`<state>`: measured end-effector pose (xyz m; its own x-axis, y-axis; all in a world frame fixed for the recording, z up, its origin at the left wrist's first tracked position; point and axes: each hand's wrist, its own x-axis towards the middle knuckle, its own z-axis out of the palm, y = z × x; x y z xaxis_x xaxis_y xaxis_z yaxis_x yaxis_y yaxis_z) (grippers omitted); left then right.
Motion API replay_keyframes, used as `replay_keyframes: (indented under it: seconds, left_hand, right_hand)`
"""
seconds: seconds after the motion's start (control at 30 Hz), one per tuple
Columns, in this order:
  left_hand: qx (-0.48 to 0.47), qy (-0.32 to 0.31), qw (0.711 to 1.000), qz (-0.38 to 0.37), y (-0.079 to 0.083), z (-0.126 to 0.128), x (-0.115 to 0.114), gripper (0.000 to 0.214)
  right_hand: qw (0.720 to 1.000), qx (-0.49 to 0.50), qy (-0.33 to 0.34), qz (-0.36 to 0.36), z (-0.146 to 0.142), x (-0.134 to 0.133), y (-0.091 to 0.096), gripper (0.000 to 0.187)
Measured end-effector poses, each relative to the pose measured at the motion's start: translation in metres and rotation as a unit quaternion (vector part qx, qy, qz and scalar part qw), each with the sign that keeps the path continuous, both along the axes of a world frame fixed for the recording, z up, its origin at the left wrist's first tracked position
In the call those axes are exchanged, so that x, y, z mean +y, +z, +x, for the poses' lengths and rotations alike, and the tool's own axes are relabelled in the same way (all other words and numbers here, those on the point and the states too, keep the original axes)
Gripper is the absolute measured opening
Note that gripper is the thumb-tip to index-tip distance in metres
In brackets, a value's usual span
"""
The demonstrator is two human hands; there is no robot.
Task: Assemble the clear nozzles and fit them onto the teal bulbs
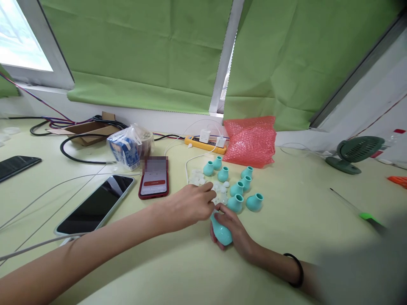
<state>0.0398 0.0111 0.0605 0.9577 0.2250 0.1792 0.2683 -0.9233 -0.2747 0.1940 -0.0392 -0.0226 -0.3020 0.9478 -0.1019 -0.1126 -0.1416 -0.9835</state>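
My right hand (231, 226) is wrapped round a glossy teal rubber bulb (222, 234), its narrow neck pointing away from me. At that neck my left hand (199, 202) is closed, fingers curled and pinched together; anything between the fingertips is hidden. Just beyond both hands lie small translucent white plastic pieces (221, 197), some loose and some in a heap. Several more teal bulbs stand to the right of these pieces, open necks up, among them a near bulb (235, 205). Another bulb (254, 203) leans over slightly at the right of the group.
A red bubble-wrap bag (251, 144) lies against the wall beside a yellow power strip (203, 144). Left of my hands are a red-cased phone (154, 180), a larger phone (97, 205) and a plastic-wrapped package (129, 146). A green fan (358, 150) and a screwdriver (356, 212) are right.
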Motion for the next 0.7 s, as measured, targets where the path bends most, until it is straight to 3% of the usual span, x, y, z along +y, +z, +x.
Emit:
replay_keyframes:
  seconds: [0.17,0.37,0.5,0.6,0.7]
  left_hand:
    - [0.026,-0.002,0.999,0.047,0.002,0.004,-0.012,0.014]
    - [-0.015,0.023,1.0,-0.006,-0.007,0.005,-0.007,0.012]
    - [-0.07,0.035,0.985,-0.151,0.0,-0.001,0.001,0.007]
    - [-0.118,0.021,0.937,-0.327,0.014,-0.009,0.004,0.005]
    - [-0.156,0.04,0.913,-0.374,0.024,-0.016,0.007,0.008]
  right_hand:
    - [1.0,-0.023,-0.004,-0.005,-0.001,0.001,0.002,0.026]
    - [0.999,-0.035,0.009,-0.003,-0.002,-0.001,0.005,0.023]
    - [1.0,-0.006,0.004,-0.007,-0.001,0.0,0.004,0.022]
    - [0.999,0.008,-0.024,-0.024,0.0,0.003,0.002,0.024]
    - [1.0,-0.012,-0.004,-0.014,0.002,0.002,0.002,0.025]
